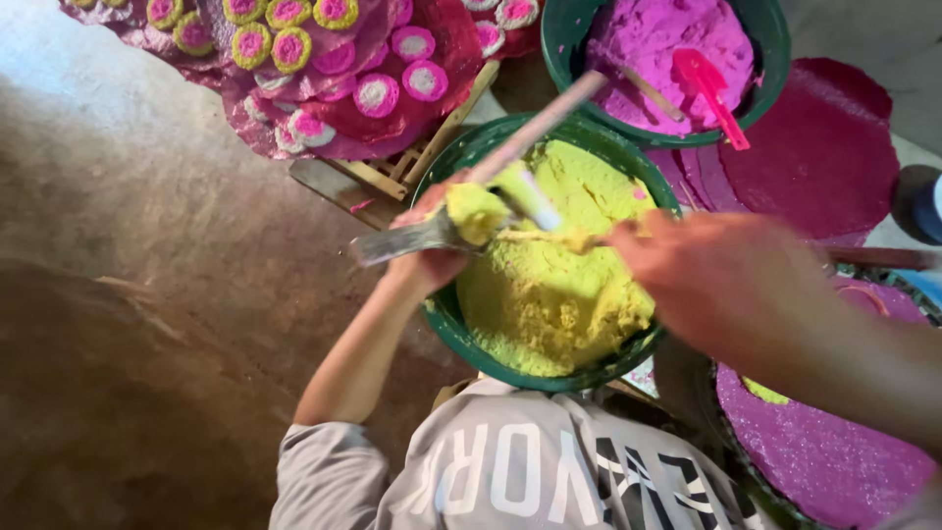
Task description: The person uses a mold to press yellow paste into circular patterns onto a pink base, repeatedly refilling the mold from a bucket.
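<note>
1. Floor: bare brown ground, fills the left side of the view.
2. Person's grey top at the near edge, centre.
3. Green basin, centre: round, nearly full of yellow-green paste. Both hands work over it.
4. Magenta discs, flat and round, far right; another glittery magenta disc near right, partly under the right forearm.
5. Second green basin, far, just beyond the first: holds pink paste, with a pink scoop lying in it, handle pointing right and near.
6. Tray of small round pieces, far left: pink centres with yellow or white rings, laid on a dark pink sheet. Wooden slats show under its near edge.
7. Right hand: blurred, reaches in from the right over the basin's right rim, fingers closed on a thin yellow-smeared stick pointing left toward the lump.
8. Left hand: at the basin's left rim, clenched round a flat metal scraper whose blade sticks out left.
9. Lump of yellow-green paste sits on the scraper at the left hand, above the basin.
10. Long pale rod runs from the lump up and right; can't tell what holds it.
</note>
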